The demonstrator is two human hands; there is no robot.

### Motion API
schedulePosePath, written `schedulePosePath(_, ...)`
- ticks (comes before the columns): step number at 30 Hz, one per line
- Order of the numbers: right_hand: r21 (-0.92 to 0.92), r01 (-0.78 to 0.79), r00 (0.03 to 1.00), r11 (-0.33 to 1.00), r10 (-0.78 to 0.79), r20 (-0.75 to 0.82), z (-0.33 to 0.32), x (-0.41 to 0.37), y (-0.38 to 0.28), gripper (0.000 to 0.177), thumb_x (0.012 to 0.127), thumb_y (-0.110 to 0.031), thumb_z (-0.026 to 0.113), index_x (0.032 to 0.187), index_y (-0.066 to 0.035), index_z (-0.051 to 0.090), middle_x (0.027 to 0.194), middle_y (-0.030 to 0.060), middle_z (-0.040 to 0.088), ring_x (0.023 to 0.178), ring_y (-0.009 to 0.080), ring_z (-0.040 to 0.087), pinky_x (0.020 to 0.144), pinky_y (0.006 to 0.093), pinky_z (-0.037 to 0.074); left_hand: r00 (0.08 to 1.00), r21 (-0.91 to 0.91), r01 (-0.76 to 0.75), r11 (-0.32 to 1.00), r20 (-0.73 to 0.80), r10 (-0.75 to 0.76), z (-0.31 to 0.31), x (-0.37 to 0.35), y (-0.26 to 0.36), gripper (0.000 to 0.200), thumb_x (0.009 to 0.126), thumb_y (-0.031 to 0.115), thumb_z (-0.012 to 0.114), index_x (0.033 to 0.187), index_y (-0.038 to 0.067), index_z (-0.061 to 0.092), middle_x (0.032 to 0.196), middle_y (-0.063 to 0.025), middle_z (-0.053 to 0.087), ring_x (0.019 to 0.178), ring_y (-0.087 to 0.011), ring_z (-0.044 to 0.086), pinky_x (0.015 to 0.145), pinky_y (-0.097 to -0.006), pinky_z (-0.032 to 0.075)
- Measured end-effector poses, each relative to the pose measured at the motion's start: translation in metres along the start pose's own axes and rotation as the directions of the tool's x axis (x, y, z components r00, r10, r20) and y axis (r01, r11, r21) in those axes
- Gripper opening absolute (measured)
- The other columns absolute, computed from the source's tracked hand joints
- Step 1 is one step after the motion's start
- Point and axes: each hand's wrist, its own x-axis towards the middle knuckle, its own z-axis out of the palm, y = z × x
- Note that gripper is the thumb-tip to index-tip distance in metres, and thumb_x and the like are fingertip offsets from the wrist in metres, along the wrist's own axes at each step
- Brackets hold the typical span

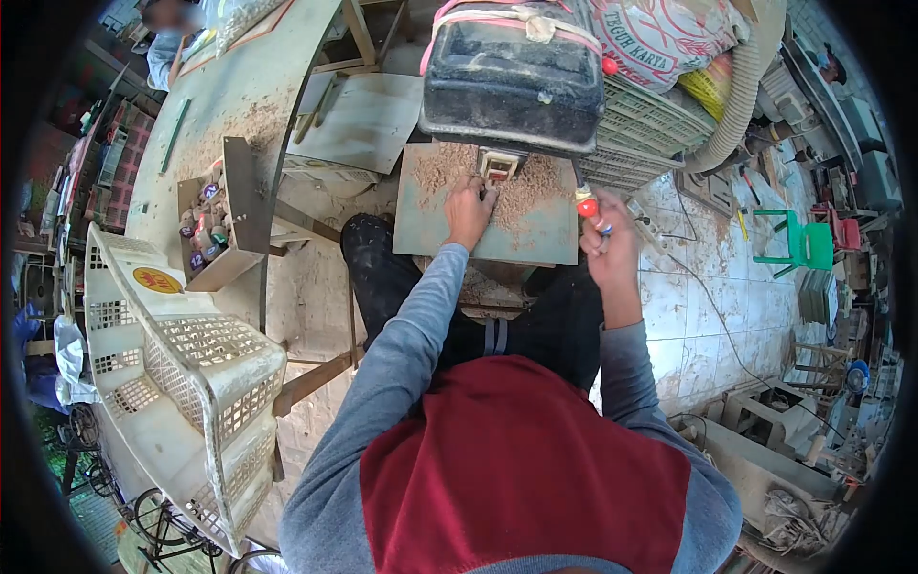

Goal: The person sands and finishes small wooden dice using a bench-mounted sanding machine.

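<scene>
A black machine (512, 81) with a lever ending in a red knob (587, 207) stands over a greenish board (526, 247) strewn with wood shavings (521, 196). Under the machine sits a small wooden piece (498, 168) in a metal holder. My left hand (469, 212) rests on the board, its fingers bent beside the holder; whether they pinch anything is too small to tell. My right hand (612, 247) is raised at the board's right, just below the red knob, with its fingers curled around something small and blue and white that I cannot make out.
A cream plastic crate (206, 359) stands at the left, near a wooden box (251, 206) with several numbered items. A worktable (229, 86) with shavings runs along the upper left, with another person (163, 53) beyond. Green chair (803, 241) and cables are on the right floor.
</scene>
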Motion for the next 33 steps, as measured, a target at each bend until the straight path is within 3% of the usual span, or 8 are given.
schedulePosePath(1,-0.002,-0.001,1.0,1.0,0.001,-0.001,0.008,-0.002,-0.01,0.023,0.094,-0.02,0.057,0.112,-0.007,0.059,0.075,0.0004,0.052,0.056,0.008,0.045,0.044,0.0233,0.033,1.0,-0.011,-0.011,1.0,-0.022,0.01,0.001,0.0,-0.001,0.028,0.076,0.025,0.073,0.093,0.004,0.07,0.096,-0.0128,0.065,0.088,-0.0328,0.063,0.08,-0.0437,0.048)
schedulePosePath(3,-0.391,0.127,0.992,0.912,-0.123,0.035,0.021,-0.004,-0.025,0.024,0.095,-0.027,0.06,0.106,-0.006,0.064,0.07,-0.0017,0.051,0.058,0.0077,0.045,0.048,0.0242,0.035,0.999,0.015,0.002,1.0,-0.041,-0.001,0.003,0.0,0.001,0.026,0.075,0.024,0.073,0.091,0.004,0.069,0.095,-0.0125,0.065,0.087,-0.0325,0.063,0.079,-0.0434,0.048)
schedulePosePath(4,-0.392,0.126,0.992,0.911,-0.122,0.037,0.023,-0.002,-0.022,0.024,0.095,-0.027,0.06,0.106,-0.006,0.064,0.07,-0.0017,0.051,0.058,0.0077,0.045,0.048,0.0242,0.035,0.998,0.04,0.014,0.999,-0.061,-0.012,0.003,0.0,0.003,0.025,0.075,0.024,0.074,0.09,0.004,0.069,0.093,-0.0122,0.064,0.086,-0.0322,0.063,0.079,-0.0432,0.048)
schedulePosePath(6,-0.821,0.357,0.92,0.445,-0.318,0.228,0.029,0.001,-0.016,0.031,0.095,-0.033,0.061,0.096,-0.002,0.065,0.066,-0.0003,0.052,0.06,0.0092,0.044,0.054,0.0262,0.037,0.999,0.033,0.01,0.999,-0.051,-0.008,0.0,0.0,0.002,0.026,0.075,0.024,0.074,0.09,0.004,0.069,0.092,-0.012,0.064,0.085,-0.032,0.063,0.078,-0.043,0.047)
schedulePosePath(13,-0.906,0.256,0.96,0.338,-0.195,0.199,0.019,0.018,-0.003,0.035,0.092,-0.034,0.064,0.094,0.002,0.061,0.064,0.0084,0.049,0.061,0.0143,0.044,0.059,0.0309,0.041,0.994,-0.018,-0.073,0.997,-0.081,0.071,-0.003,-0.004,-0.002,0.028,0.074,0.022,0.075,0.094,0.004,0.069,0.088,-0.0116,0.063,0.083,-0.0312,0.062,0.078,-0.0424,0.047)
schedulePosePath(21,-0.936,0.25,0.957,0.246,-0.208,0.201,0.002,0.069,0.014,0.041,0.087,-0.036,0.068,0.102,0.002,0.063,0.072,0.0152,0.061,0.066,0.024,0.058,0.066,0.0352,0.046,0.998,-0.023,-0.043,0.999,-0.04,0.042,-0.005,-0.002,0.0,0.031,0.074,0.022,0.074,0.097,0.003,0.07,0.094,-0.0132,0.064,0.088,-0.0325,0.062,0.081,-0.0431,0.047)
schedulePosePath(31,-0.91,0.347,0.915,0.228,-0.298,0.274,0.001,0.109,0.02,0.034,0.085,-0.03,0.067,0.107,-0.005,0.064,0.076,0.0142,0.065,0.07,0.0275,0.064,0.066,0.0374,0.047,0.998,-0.038,-0.064,0.997,-0.029,0.063,-0.006,-0.001,-0.003,0.03,0.074,0.022,0.075,0.095,0.002,0.07,0.096,-0.0132,0.065,0.088,-0.0323,0.063,0.08,-0.0432,0.047)
schedulePosePath(33,-0.955,0.231,0.951,0.185,-0.248,0.182,0.007,0.104,0.014,0.034,0.084,-0.028,0.067,0.11,-0.007,0.064,0.078,0.0131,0.066,0.072,0.0284,0.064,0.066,0.0374,0.047,0.997,-0.027,-0.066,0.997,-0.029,0.066,-0.007,-0.002,-0.002,0.029,0.074,0.022,0.076,0.094,0.002,0.07,0.095,-0.013,0.065,0.088,-0.0322,0.063,0.08,-0.0432,0.047)
